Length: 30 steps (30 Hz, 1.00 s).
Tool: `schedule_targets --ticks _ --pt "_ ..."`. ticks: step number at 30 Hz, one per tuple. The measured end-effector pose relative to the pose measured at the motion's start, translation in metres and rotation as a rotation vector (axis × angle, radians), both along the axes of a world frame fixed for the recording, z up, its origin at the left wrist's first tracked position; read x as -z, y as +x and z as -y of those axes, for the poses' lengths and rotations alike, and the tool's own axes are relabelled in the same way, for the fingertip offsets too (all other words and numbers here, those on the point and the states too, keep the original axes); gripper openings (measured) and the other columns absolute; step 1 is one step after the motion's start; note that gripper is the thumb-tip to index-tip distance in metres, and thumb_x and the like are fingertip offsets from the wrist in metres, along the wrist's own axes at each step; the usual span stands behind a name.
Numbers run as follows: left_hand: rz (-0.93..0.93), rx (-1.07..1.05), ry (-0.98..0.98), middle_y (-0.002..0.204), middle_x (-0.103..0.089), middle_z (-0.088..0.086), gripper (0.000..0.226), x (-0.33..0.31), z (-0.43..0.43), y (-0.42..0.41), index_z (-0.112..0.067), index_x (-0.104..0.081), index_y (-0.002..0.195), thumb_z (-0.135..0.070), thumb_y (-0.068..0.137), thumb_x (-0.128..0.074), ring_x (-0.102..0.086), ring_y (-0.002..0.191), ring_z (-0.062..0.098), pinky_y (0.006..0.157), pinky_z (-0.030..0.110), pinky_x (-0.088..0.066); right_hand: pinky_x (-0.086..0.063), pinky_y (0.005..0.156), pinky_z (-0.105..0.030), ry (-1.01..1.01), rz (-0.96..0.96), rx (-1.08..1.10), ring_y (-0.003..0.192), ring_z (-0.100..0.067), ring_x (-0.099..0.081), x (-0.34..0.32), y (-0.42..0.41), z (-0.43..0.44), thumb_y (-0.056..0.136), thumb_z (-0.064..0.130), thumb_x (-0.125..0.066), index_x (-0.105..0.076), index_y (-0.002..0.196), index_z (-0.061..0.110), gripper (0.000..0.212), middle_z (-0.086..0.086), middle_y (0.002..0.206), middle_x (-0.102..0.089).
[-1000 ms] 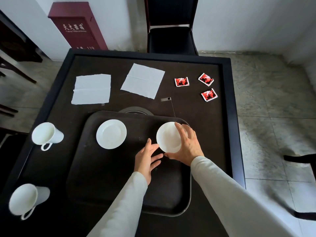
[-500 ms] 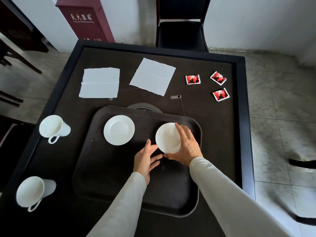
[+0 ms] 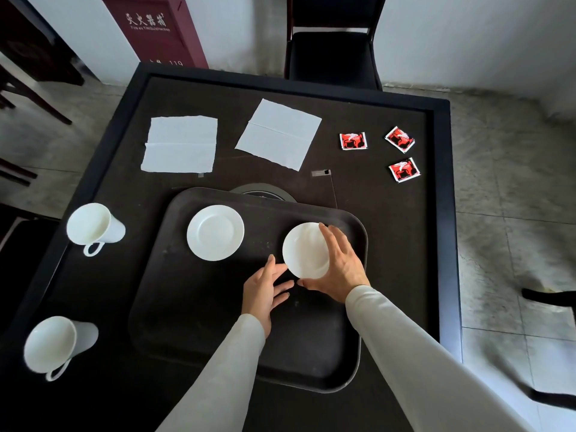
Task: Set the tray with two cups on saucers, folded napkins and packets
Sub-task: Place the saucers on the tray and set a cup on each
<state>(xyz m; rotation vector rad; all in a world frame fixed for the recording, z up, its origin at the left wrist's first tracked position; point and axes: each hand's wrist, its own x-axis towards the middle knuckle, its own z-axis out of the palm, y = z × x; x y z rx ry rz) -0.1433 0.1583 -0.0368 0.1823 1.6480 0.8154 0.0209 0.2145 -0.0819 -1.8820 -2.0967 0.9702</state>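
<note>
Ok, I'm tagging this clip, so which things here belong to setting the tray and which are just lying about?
Job: tray, left saucer, right saucer in the right hand, far cup, near cup, left napkin, right napkin, three red packets.
Lying about: black chair, red cabinet.

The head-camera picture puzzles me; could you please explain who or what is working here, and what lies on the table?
There is no robot: a camera worn on a person's head looks down at their two bare hands. The right hand grips a round white ceramic saucer on the dark rectangular tray; the left hand lies open beside it, holding nothing. A second white saucer sits further left on the tray. On the black square table, off the tray, are two white handled cups, two flat white paper napkins and three small red packets.
</note>
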Motion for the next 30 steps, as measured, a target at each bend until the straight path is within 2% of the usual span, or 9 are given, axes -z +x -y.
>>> schedule_targets --ticks 5,13,17,21,27,30 --pt "-0.020 0.012 0.019 0.114 -0.076 -0.009 0.027 0.000 0.001 0.002 -0.028 -0.072 0.105 -0.046 0.104 -0.052 -0.077 0.096 0.017 0.090 0.038 -0.060 -0.039 0.114 -0.039 -0.013 -0.007 -0.022 0.147 -0.026 -0.030 -0.001 0.002 0.000 0.054 0.053 -0.092 -0.014 0.154 0.033 0.129 0.001 0.163 -0.020" --pt "-0.016 0.012 0.019 0.117 -0.074 -0.008 0.028 -0.003 0.005 0.001 -0.026 -0.072 0.107 -0.046 0.103 -0.053 -0.077 0.096 0.017 0.087 0.036 -0.060 -0.027 0.121 -0.039 -0.038 0.009 -0.069 0.154 -0.028 -0.016 -0.004 0.004 -0.002 0.057 0.055 -0.092 -0.006 0.158 0.030 0.135 -0.004 0.169 -0.007" --pt "-0.022 0.027 0.014 0.119 -0.072 -0.008 0.032 -0.005 0.007 0.002 -0.022 -0.071 0.115 -0.045 0.104 -0.053 -0.076 0.099 0.019 0.092 0.039 -0.059 -0.028 0.120 -0.041 -0.062 0.022 -0.066 0.155 -0.029 -0.012 -0.006 0.005 -0.001 0.056 0.053 -0.094 0.004 0.158 0.036 0.142 -0.004 0.170 0.002" --pt "-0.041 0.060 0.022 0.122 -0.069 -0.007 0.023 -0.010 0.012 0.006 -0.027 -0.069 0.108 -0.043 0.104 -0.053 -0.075 0.102 0.020 0.096 0.041 -0.058 -0.029 0.120 -0.042 -0.071 0.016 -0.063 0.156 -0.029 -0.008 -0.008 0.012 0.004 0.056 0.052 -0.094 0.008 0.157 0.038 0.145 -0.004 0.170 0.005" --pt "-0.059 0.064 0.031 0.132 -0.065 -0.002 0.036 -0.016 0.019 0.012 -0.019 -0.064 0.129 -0.041 0.103 -0.056 -0.073 0.106 0.022 0.099 0.044 -0.057 -0.025 0.121 -0.041 -0.078 0.016 -0.048 0.157 -0.028 -0.003 -0.012 0.020 0.012 0.061 0.055 -0.091 0.014 0.157 0.038 0.143 -0.004 0.170 0.006" --pt "-0.076 0.075 0.037 0.137 -0.064 -0.001 0.039 -0.019 0.023 0.016 -0.018 -0.063 0.133 -0.042 0.103 -0.057 -0.073 0.107 0.023 0.099 0.045 -0.057 -0.023 0.121 -0.042 -0.075 0.015 -0.046 0.157 -0.028 -0.002 -0.014 0.024 0.016 0.064 0.055 -0.089 0.015 0.157 0.038 0.140 -0.004 0.170 0.007"
